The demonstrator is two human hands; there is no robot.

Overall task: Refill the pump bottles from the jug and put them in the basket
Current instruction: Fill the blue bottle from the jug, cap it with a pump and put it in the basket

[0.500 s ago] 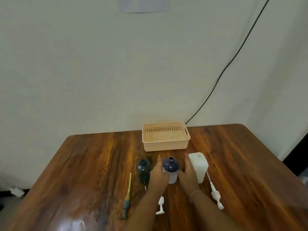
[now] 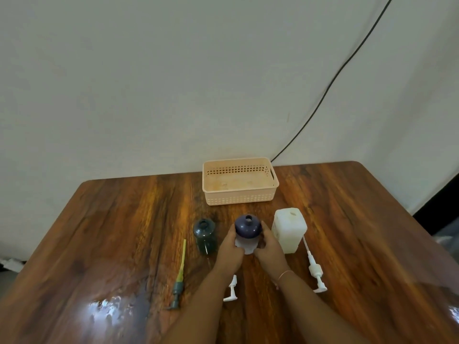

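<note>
A bottle with a dark blue domed top and white body (image 2: 248,228) stands open-necked at the table's middle. My left hand (image 2: 229,249) wraps its left side and my right hand (image 2: 269,247) its right side. A dark green bottle (image 2: 204,235) stands uncapped just to the left. A white squarish jug (image 2: 289,229) stands to the right, touching my right hand's back. Three pumps lie on the table: a grey one with a yellow tube (image 2: 180,276), a white one (image 2: 231,290) under my left forearm, and another white one (image 2: 314,268) at the right. The peach basket (image 2: 239,197) sits behind, with nothing in it.
The wooden table (image 2: 111,232) has rounded far corners and a glossy glare patch at the front left. A black cable (image 2: 330,88) runs down the wall to behind the basket. The wall stands right behind the table's far edge.
Both hands have closed in tighter around the blue-topped bottle. The view has shifted slightly; the other objects have not moved.
</note>
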